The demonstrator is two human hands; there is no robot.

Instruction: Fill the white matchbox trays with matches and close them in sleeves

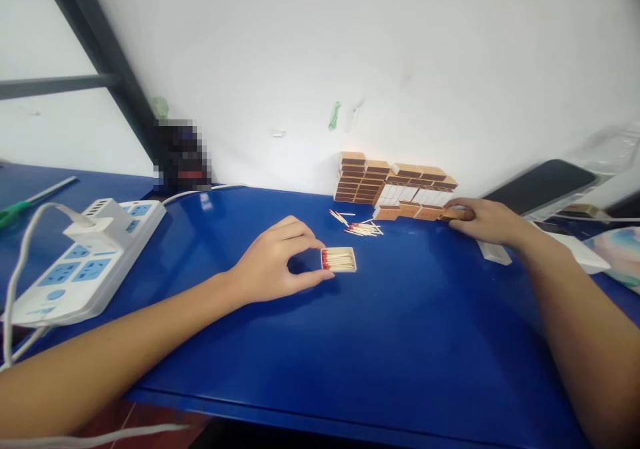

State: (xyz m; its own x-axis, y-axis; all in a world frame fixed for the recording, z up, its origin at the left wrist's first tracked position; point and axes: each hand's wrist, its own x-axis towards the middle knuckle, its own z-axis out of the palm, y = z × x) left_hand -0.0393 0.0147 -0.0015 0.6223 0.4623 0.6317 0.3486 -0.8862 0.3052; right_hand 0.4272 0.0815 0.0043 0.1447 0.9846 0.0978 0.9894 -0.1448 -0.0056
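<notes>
A small white matchbox tray (340, 260), filled with red-tipped matches, lies on the blue table. My left hand (280, 259) grips the tray's left end between thumb and forefinger. Farther right, my right hand (480, 219) has its fingers closed on a matchbox sleeve (453, 214) at the right end of a front row of brown sleeves (410, 210). Behind that row are white trays (410, 193) and stacked brown matchboxes (357, 179) against the wall. Loose matches (364, 228) lie in a small heap between the tray and the stacks.
A white power strip (95, 262) with a plugged-in adapter and cable sits on the left. A dark phone-like slab (545, 185) leans at the back right, near white paper (575, 252) and a pastel item (617, 252). The table's front edge (320, 419) runs below.
</notes>
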